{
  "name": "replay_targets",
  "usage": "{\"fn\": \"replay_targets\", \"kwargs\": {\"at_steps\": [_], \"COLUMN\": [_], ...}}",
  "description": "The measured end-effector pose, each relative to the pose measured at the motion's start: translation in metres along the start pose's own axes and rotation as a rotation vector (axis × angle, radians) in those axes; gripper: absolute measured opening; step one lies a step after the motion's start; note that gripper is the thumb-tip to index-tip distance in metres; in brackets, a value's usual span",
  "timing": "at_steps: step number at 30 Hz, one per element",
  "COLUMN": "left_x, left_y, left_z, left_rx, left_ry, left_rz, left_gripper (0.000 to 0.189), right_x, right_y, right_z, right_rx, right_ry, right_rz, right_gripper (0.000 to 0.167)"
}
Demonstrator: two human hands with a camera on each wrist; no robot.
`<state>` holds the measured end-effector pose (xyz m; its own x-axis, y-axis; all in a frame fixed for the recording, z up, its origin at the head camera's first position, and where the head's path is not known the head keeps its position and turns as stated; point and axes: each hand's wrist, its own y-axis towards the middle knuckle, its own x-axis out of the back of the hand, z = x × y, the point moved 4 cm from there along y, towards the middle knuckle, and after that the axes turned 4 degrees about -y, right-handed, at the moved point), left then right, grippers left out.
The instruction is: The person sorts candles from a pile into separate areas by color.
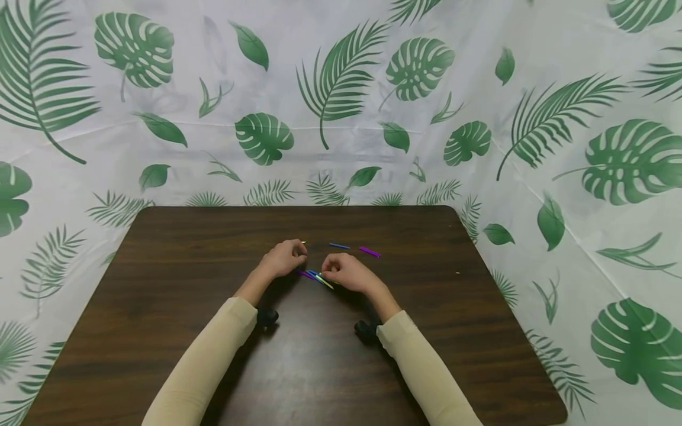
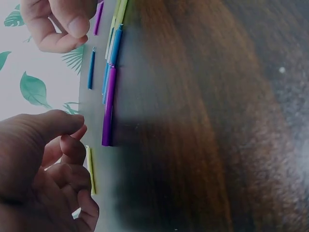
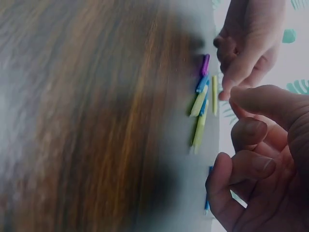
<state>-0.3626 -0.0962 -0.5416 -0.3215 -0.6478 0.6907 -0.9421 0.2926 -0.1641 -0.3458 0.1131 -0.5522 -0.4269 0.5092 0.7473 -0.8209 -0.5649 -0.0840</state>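
Observation:
A bunch of slim coloured sticks lies between the hands: a purple stick [image 2: 109,106], a blue stick [image 2: 116,46] and yellow sticks [image 3: 199,126], end to end and partly overlapping. My left hand [image 1: 286,258] hovers near the purple end, fingers loosely bent, with nothing visible between thumb and fingertips. At the yellow end is my right hand [image 1: 345,272], its thumb close to the forefinger and the other fingers loosely curled. No stick shows in its grasp in the right wrist view. A separate yellow stick [image 2: 91,170] lies just beyond the left hand.
Farther back on the dark wooden table [image 1: 176,260] lie a single blue stick [image 1: 339,245] and purple sticks [image 1: 370,252]. A leaf-patterned curtain [image 1: 341,160] hangs behind the table's far edge and along its right side.

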Motion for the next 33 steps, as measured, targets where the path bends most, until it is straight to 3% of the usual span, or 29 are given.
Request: {"fn": "replay_targets", "kwargs": {"at_steps": [9, 25, 33], "left_x": [-0.001, 0.004, 0.004], "left_y": [-0.003, -0.01, -0.011], "left_z": [0.01, 0.024, 0.023], "left_rx": [0.013, -0.012, -0.042], "left_ry": [0.003, -0.045, -0.076], "left_rz": [0.009, 0.026, 0.027], "left_gripper": [0.022, 0.021, 0.023], "right_x": [-0.008, -0.021, -0.027], "right_y": [0.012, 0.025, 0.027], "right_z": [0.011, 0.03, 0.035], "right_rx": [0.004, -0.121, -0.17], "right_ry": [-0.061, -0.254, -0.353], "right_rz": [0.016, -0.033, -0.036], "right_gripper": [0.007, 0.005, 0.008]}}
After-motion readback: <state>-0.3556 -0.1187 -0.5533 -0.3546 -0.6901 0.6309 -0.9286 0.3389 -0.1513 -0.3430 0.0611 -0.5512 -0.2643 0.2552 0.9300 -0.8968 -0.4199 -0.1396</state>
